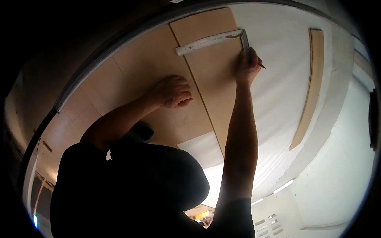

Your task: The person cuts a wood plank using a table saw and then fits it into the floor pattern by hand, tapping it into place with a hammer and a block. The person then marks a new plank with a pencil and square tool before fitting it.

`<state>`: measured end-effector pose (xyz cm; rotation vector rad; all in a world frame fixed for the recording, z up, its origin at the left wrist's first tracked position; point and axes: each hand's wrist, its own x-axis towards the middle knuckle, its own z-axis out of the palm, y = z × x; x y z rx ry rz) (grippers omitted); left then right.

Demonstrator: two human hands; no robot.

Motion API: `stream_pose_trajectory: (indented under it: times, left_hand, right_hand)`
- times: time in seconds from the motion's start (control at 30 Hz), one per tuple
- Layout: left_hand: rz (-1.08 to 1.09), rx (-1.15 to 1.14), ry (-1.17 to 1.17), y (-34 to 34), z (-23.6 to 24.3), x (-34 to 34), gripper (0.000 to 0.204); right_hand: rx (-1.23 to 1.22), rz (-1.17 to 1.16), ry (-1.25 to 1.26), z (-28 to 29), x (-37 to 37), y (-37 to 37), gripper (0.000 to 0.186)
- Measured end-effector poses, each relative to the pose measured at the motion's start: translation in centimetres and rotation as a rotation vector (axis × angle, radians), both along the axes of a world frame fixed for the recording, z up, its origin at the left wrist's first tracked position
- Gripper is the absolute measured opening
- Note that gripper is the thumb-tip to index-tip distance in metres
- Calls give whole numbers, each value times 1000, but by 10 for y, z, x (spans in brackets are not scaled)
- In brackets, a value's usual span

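My right hand (249, 68) is closed around the stock of a carpenter's square (208, 42). A pencil (262, 66) with a dark tip juts out from the same hand to the right. The square's pale marked blade lies across a light brown wooden plank (212, 75) and reaches left over a dark gap to the neighbouring plank (147, 59). On that left plank, beside the gap, sits my left hand (174, 92) with its fingers curled in. Nothing shows in it, and its palm side is hidden.
A white sheet (278, 79) spreads right of the planks, with a narrow wooden strip (311, 79) lying on it. A pale wall (341, 170) rises at the lower right. A dark curved edge (99, 53) runs along the upper left. A dark rounded silhouette (166, 174) hides the lower middle.
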<state>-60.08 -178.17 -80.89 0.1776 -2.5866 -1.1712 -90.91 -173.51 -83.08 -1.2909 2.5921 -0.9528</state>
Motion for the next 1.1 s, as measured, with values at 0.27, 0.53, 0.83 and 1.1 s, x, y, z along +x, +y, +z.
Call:
stream_pose_trajectory:
  times: [0.27, 0.53, 0.83, 1.1]
  left_hand:
    - [46, 26, 52, 2, -3, 1, 17]
    - [-14, 14, -32, -8, 5, -1, 13]
    - [342, -182, -105, -39, 21, -134, 22]
    - [444, -567, -163, -45, -7, -171, 39]
  right_hand:
    - [88, 34, -13, -4, -6, 7, 36]
    - [11, 39, -20, -14, -10, 9, 39]
    - [44, 31, -26, -12, 0, 3, 40]
    - [88, 162, 198, -22, -11, 6, 35]
